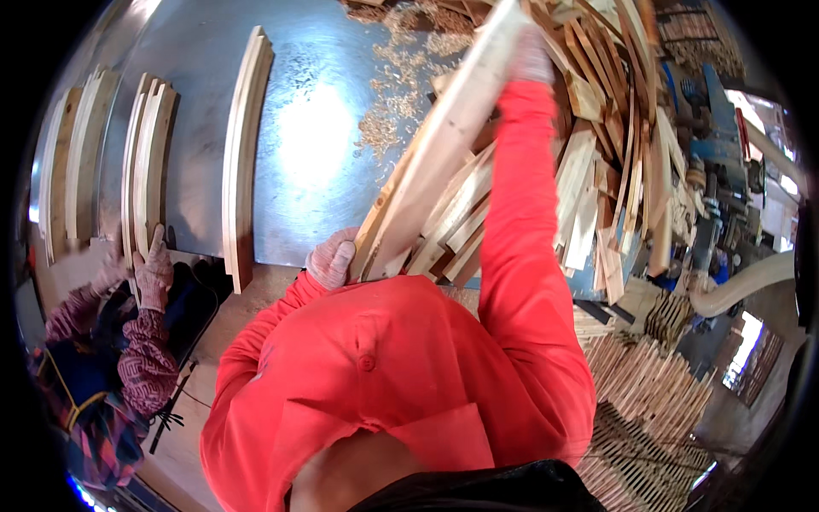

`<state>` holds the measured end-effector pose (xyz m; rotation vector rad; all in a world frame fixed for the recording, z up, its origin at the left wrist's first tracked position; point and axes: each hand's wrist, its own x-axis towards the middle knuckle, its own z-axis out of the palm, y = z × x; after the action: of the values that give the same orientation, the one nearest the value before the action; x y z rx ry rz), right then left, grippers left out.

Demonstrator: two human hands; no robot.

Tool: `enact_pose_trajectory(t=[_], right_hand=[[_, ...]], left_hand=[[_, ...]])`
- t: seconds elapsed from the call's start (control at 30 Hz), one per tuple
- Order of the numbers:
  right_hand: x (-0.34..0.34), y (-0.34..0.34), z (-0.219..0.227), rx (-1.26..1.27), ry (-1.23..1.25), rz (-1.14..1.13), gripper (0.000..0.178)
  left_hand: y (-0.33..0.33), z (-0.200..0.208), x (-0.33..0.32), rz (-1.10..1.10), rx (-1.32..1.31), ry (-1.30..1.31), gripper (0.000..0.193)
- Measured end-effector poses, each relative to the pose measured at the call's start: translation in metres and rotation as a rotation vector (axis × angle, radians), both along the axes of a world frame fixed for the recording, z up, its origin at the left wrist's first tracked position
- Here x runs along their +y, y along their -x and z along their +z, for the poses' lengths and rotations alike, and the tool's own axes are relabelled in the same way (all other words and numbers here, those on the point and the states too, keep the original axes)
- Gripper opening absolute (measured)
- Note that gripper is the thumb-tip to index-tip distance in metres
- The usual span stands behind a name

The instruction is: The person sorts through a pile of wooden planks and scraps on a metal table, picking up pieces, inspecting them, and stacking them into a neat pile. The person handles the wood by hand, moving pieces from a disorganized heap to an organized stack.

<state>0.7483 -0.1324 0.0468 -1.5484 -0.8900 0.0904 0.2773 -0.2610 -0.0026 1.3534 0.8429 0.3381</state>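
Note:
A long pale wooden board (448, 141) slants across the bench in front of me, its far end blurred. Pressed along its left side is a narrower yellowish strip (388, 198). At the near end, my left hand (331, 258), in a light knitted glove, closes around the ends of these pieces. With my arm stretched far forward, my right hand (531, 58) grips the far part of the pale board at its right edge; its fingers are smeared by motion. Loose wooden strips (465, 205) lie under and beside the board.
A metal bench (196, 51) bears a standing-apart moulded timber (247, 162) and sawdust (392, 94). Scrap strips (610, 128) heap up at right. On the left, a co-worker's gloved hands (153, 273) touch paired timbers (149, 162). Stacked slats (648, 384) sit lower right, near a hose (746, 286).

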Motion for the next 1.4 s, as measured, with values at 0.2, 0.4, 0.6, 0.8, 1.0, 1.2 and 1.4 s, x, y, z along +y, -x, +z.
enact_pose_trajectory(t=[0.2, 0.4, 0.6, 0.8, 1.0, 1.2, 1.4], right_hand=[[-0.013, 0.152, -0.097, 0.333, 0.052, 0.064, 0.066], [0.018, 0.187, 0.048, 0.471, -0.233, 0.472, 0.048], [-0.01, 0.2, 0.086, -0.077, -0.001, 0.223, 0.039], [-0.146, 0.113, 0.103, -0.299, 0.178, 0.041, 0.032], [-0.24, 0.1, 0.036, -0.12, 0.292, -0.199, 0.045], [-0.196, 0.093, 0.07, -0.642, 0.523, -0.156, 0.048], [-0.098, 0.002, 0.139, -1.232, 0.779, -0.368, 0.092]], left_hand=[[-0.012, -0.013, 0.002, 0.034, -0.028, 0.189, 0.054], [-0.032, 0.045, 0.03, 0.12, -0.015, 0.238, 0.046], [-0.07, 0.113, 0.056, 0.343, 0.031, -0.052, 0.053], [0.025, 0.172, 0.171, 0.334, 0.388, -0.634, 0.065], [0.122, 0.126, 0.264, 0.282, 1.325, -0.62, 0.076], [0.184, -0.027, 0.281, 0.273, 1.135, -0.372, 0.067], [0.145, 0.009, 0.273, 0.412, 1.127, -0.984, 0.075]])
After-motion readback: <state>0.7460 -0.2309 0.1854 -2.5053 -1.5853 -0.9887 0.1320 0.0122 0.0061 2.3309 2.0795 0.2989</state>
